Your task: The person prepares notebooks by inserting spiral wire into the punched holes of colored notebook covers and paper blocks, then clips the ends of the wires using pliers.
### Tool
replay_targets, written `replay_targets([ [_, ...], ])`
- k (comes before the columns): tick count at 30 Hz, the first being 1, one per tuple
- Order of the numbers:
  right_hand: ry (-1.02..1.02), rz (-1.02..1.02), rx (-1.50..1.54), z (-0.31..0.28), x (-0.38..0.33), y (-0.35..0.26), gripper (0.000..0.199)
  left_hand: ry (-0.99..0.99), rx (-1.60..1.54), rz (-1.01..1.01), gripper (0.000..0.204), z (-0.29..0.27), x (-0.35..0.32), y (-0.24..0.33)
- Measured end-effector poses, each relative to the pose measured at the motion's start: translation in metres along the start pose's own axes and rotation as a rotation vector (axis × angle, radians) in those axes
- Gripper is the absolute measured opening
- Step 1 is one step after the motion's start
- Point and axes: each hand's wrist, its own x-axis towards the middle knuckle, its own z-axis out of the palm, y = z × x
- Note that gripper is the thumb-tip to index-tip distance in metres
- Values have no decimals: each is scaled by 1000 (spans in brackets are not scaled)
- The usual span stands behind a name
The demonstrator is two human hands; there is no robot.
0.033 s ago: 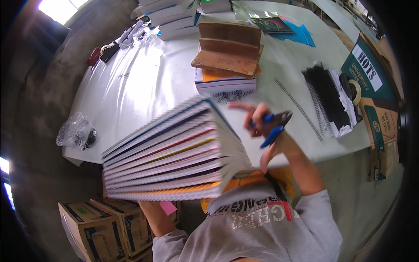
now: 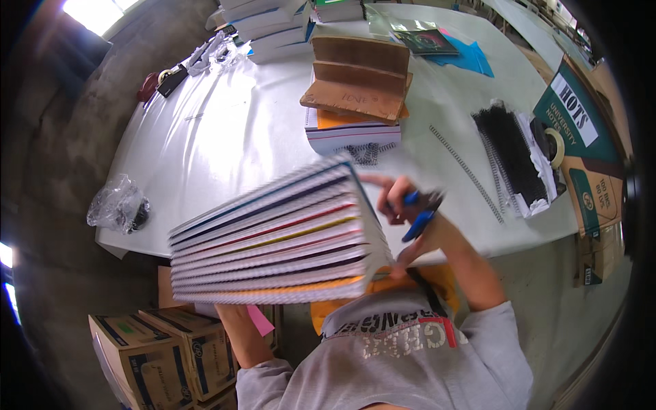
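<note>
Head view: stack of coil-bound notebooks (image 2: 266,246) held tilted before the torso, at the near edge of the white table (image 2: 164,178). Right hand (image 2: 429,239) clamped on blue-handled pliers (image 2: 419,225), beside the stack's right end. Left hand hidden by the stack; grip cannot be told. 1 loose coil (image 2: 467,171) lies right.

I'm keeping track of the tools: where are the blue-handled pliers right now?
In the head view, right of centre, the blue-handled pliers are in the right hand, beside the stack of spiral-bound notebooks.
</note>
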Motion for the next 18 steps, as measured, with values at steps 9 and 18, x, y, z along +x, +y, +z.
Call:
replay_targets([
  [9, -20, 136, -424, 3, -46, 5, 54, -90, -135, -176, 52, 35, 37, -29],
  [18, -400, -328, -1517, -75, 70, -130, 60, -27, -120, -208, 49, 40, 23, -27],
])
